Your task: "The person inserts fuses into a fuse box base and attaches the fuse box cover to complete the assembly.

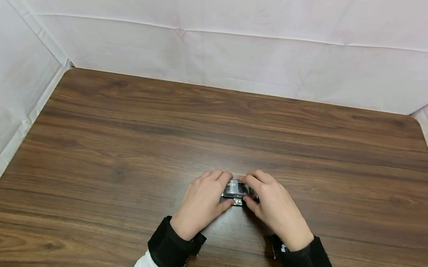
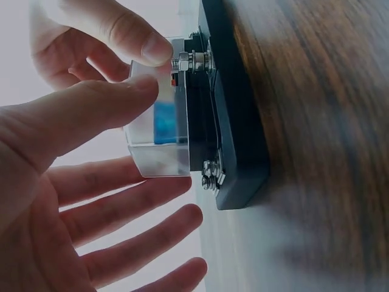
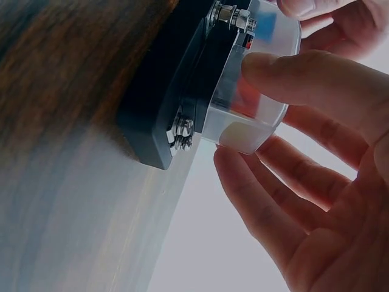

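A small fuse block with a black base (image 2: 240,146) lies on the wooden table in front of the person. Its clear plastic cover (image 3: 246,131) sits over the base, and blue, red and pale shapes show through it. Metal studs with nuts (image 2: 193,61) stand along the base's edge. The left hand (image 1: 205,199) pinches the cover's left end, thumb at the near side and fingers at the far side. At the opposite end, the right hand (image 1: 274,202) grips the cover between thumb and fingers. In the head view both hands partly hide the block.
The brown wood-grain table (image 1: 114,137) stretches out around the hands. White sheeting (image 1: 225,57) rises behind it and on both sides. Black bands (image 1: 170,247) with small cameras wrap both wrists, close above the tabletop.
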Tool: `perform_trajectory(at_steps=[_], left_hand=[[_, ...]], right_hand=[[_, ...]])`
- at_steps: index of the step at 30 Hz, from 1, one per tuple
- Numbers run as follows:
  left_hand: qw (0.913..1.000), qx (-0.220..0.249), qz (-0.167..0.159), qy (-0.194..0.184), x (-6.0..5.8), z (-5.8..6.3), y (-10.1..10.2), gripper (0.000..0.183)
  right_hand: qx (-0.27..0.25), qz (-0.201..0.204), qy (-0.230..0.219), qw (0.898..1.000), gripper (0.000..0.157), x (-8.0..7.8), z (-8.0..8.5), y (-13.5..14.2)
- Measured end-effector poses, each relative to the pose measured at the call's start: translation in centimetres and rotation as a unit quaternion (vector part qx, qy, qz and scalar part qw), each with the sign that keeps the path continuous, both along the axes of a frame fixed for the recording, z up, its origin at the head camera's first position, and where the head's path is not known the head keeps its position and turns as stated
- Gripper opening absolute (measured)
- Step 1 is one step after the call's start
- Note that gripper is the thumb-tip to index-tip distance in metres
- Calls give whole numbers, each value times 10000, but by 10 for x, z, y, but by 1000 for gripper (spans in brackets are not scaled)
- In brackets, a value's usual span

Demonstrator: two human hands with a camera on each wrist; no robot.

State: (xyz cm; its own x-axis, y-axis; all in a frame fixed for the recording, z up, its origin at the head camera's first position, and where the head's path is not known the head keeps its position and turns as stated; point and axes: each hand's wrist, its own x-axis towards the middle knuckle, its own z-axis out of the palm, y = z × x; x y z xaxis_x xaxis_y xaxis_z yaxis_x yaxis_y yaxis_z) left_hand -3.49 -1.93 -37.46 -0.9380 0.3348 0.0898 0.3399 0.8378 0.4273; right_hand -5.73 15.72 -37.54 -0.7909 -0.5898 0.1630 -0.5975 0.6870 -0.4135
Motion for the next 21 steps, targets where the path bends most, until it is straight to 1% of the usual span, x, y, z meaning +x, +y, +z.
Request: perform_trajectory(at_steps=[5,8,18,21], left_hand=[[9992,-36,-73,403,1,-2,1,36],[9984,-39,-82,552,1,-3,2,30],[9979,63,-28,639,1,-4,5,29],[9981,120,-10,608,0,-4,7,29]], right_hand=[[1,-15,-43,10000,35,1,0,0],[19,-24,-75,10000,34,2,0,0],[90,-143,-10,9999,34,2,0,-2],[99,-190,-13,9998,33,2,0,-2]])
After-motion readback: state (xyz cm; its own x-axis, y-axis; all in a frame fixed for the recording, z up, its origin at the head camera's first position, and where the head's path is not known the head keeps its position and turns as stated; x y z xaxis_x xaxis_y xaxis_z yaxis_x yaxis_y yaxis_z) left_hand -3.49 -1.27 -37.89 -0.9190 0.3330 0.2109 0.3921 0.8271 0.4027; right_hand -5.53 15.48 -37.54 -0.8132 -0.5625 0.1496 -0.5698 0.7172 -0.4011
